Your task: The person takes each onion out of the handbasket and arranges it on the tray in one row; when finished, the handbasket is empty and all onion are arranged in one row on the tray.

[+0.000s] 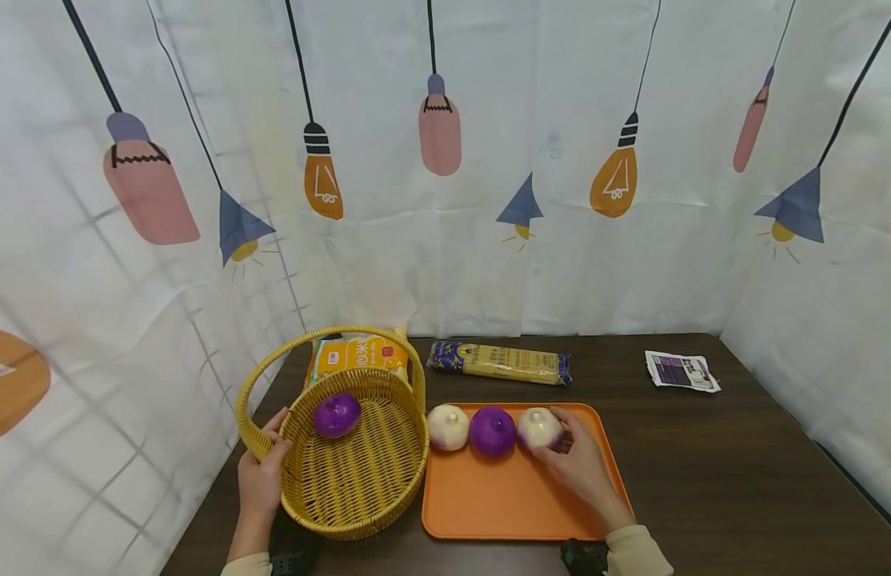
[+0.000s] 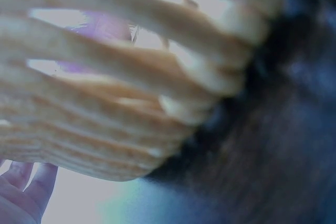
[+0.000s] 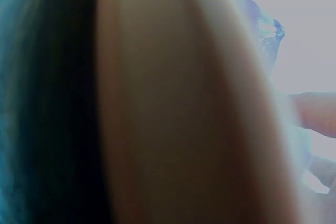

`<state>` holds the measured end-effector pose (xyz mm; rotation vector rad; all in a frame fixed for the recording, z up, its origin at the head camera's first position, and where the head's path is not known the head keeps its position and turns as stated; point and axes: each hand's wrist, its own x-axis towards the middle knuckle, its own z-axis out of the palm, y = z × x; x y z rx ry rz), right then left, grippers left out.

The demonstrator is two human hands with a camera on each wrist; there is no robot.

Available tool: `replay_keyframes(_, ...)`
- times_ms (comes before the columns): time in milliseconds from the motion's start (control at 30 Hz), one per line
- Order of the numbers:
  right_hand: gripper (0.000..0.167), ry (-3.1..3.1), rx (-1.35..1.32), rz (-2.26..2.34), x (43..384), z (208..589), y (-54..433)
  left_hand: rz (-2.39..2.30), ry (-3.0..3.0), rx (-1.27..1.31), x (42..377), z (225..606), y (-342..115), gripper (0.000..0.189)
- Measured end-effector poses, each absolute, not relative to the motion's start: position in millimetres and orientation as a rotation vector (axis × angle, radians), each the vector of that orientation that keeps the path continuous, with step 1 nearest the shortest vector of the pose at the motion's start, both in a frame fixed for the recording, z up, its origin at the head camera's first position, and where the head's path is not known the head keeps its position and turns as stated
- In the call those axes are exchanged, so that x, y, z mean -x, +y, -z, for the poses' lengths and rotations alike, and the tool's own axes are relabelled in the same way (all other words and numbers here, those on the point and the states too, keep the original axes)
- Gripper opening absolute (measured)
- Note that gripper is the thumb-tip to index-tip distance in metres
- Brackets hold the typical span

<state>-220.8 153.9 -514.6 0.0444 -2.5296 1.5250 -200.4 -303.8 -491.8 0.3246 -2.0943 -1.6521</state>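
My left hand (image 1: 261, 472) grips the left side of a yellow woven basket (image 1: 352, 512), its fingers at the rim beside the base of the arched handle. The basket tilts toward me, and one purple onion (image 1: 337, 415) lies inside it. In the left wrist view, the basket weave (image 2: 105, 124) fills much of the picture. On an orange tray (image 1: 503, 504), a white onion (image 1: 448, 427), a purple onion (image 1: 492, 431) and a white-and-purple onion (image 1: 539, 428) sit in a row. My right hand (image 1: 578, 472) holds the white-and-purple onion between thumb and fingers, at the row's right end.
Behind the basket stands a yellow-orange food packet (image 1: 359, 354). A long pack of noodles (image 1: 513, 363) lies beyond the tray, and a small purple-and-white packet (image 1: 681, 372) is at the back right. A cloth printed with lamps (image 1: 474, 272) hangs round the dark table (image 1: 726, 472).
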Motion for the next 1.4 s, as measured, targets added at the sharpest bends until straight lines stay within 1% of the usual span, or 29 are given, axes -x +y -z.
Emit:
replay_keyframes(333, 0.071, -2.521, -0.051, -1.553, 220.7, 514.8, 153.8, 1.648, -2.111, -0.341, 200.4, 490.8, -303.7, 0.018)
replay_keyframes(667, 0.073, -2.510, 0.001, -1.612, 221.6, 513.6, 155.6, 1.664, -2.104, -0.331, 200.6, 490.2, -302.0, 0.017)
replay_keyframes(900, 0.062, -2.461, 0.025, -1.659, 220.3, 506.2, 156.2, 1.647, -2.096, -0.322, 199.6, 491.3, -303.0, 0.016)
replay_keyframes(1067, 0.057, -2.441, 0.017, -1.649, 218.5, 501.2, 156.1, 1.640, -2.100, -0.318, 198.9, 493.3, -304.0, 0.015)
replay_keyframes(1267, 0.043, -2.324, 0.001, -1.565, 218.5, 495.1, 154.7, 1.621, -2.120, -0.328, 199.7, 491.0, -304.2, 0.019)
replay_keyframes(1400, 0.037, -2.280, 0.024, -1.559, 216.4, 488.8, 152.6, 1.593, -2.134, -0.328, 199.3, 489.7, -303.5, 0.020)
